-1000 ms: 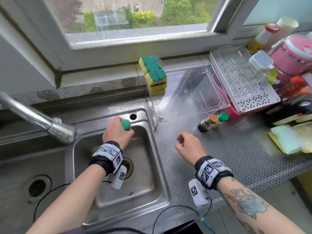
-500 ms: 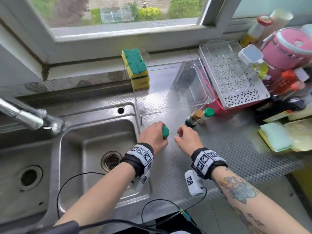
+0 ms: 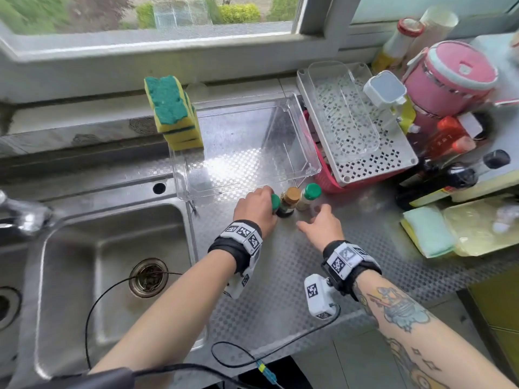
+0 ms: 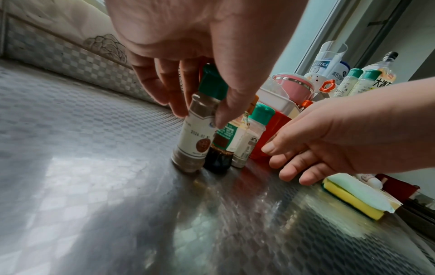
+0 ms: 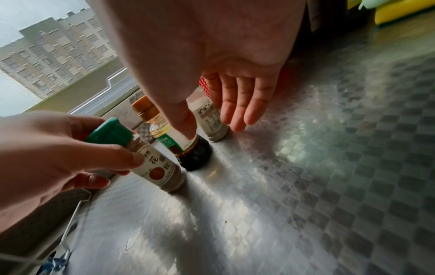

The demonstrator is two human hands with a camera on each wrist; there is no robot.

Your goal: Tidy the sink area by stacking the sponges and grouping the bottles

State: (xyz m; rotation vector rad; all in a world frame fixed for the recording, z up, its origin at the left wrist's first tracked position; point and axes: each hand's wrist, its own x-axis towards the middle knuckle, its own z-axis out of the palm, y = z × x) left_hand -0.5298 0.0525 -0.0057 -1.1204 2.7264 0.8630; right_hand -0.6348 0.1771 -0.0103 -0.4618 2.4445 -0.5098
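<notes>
My left hand [image 3: 257,207] [image 4: 200,104] [image 5: 98,154] grips a small green-capped spice bottle [image 4: 195,137] [image 5: 153,167] near its neck, its base on the steel counter [image 3: 280,276]. Right beside it stand a dark bottle with a brown cap [image 3: 289,200] [image 5: 190,152] [image 4: 220,148] and another green-capped bottle [image 3: 309,195] [image 5: 210,121] [image 4: 249,137]. My right hand [image 3: 317,223] [image 5: 212,115] [image 4: 294,158] hovers open just in front of those two, fingers straight. Yellow-and-green sponges [image 3: 174,113] sit stacked on the ledge behind the sink.
A clear plastic bin [image 3: 303,144] lies just behind the bottles, a white perforated tray [image 3: 401,161] on a red basket to its right. The sink basin [image 3: 70,276] is at the left. Condiment bottles and a pink pot [image 3: 449,77] crowd the right; another sponge [image 3: 427,231] lies there.
My left hand carried the green-capped bottle from over the sink rightward across the counter to beside the two standing bottles. My right hand moved forward and opened near them.
</notes>
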